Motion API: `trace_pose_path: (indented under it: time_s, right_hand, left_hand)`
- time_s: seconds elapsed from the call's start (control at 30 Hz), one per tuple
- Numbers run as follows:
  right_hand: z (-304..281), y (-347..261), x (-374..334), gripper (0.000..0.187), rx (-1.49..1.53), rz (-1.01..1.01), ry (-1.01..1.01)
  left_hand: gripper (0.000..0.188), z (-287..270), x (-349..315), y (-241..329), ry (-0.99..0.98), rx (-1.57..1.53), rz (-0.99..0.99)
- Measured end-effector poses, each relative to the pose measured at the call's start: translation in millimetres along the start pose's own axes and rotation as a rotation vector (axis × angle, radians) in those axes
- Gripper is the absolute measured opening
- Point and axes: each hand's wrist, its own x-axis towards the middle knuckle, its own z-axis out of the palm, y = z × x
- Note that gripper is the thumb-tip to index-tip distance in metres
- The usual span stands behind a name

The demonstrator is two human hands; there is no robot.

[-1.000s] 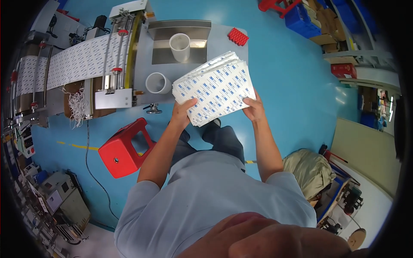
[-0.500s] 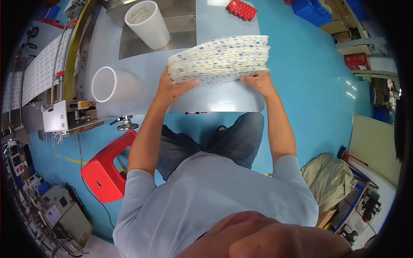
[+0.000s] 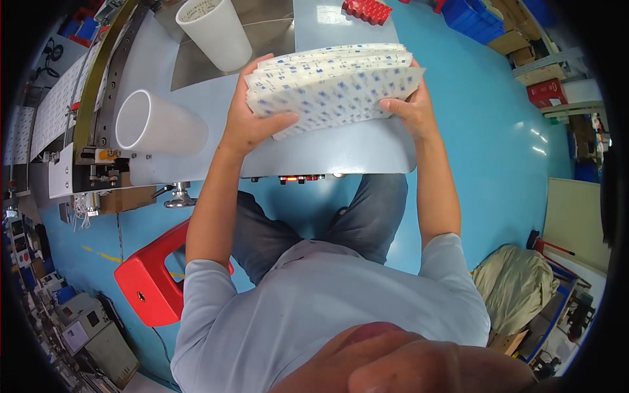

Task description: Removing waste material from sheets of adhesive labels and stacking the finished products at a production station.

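A thick stack of whitish sheets with blue print (image 3: 334, 95) is held up between both my hands over the near edge of the grey worktable (image 3: 314, 154). My left hand (image 3: 255, 118) grips its left end, thumb across the front sheet and the other fingers behind. At the right end my right hand (image 3: 414, 108) holds it the same way, thumb in front. The front sheet faces me and hangs lower than the fanned edges behind it. Left of the stack, a white plastic tube (image 3: 164, 124) lies on its side. A white cup-like cylinder (image 3: 219, 36) stands farther back.
A red ridged block (image 3: 367, 11) sits at the table's far right. Machine rails with a printed web (image 3: 62, 105) run along the left. A red stool (image 3: 154, 275) stands on the floor at left, below a metal handwheel (image 3: 179, 195). Blue crates (image 3: 472, 26) are at far right.
The stack has tipped, so its front sheet now faces me more and fewer edges show. Both hands have turned with it, and the right thumb has come onto the front. The view has shifted slightly.
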Motion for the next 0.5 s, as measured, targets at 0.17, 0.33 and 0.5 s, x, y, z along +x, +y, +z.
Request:
trace_pose_path:
  time_s: [0.17,0.33,0.5]
  right_hand:
    - [9.9,0.0,-7.7,0.097,-0.149,-0.101,0.033]
    - [17.3,-37.0,-2.2,0.093,-0.495,-0.312,0.079]
    - [71.6,-68.9,-7.5,0.087,-1.509,-0.651,-0.151]
  left_hand:
    - [0.094,0.6,-4.2,-0.6,0.029,0.023,0.035]
    - [0.093,-9.4,7.2,-2.7,0.001,-0.012,0.042]
    - [0.093,-22.6,7.4,-10.2,-0.011,0.010,0.031]
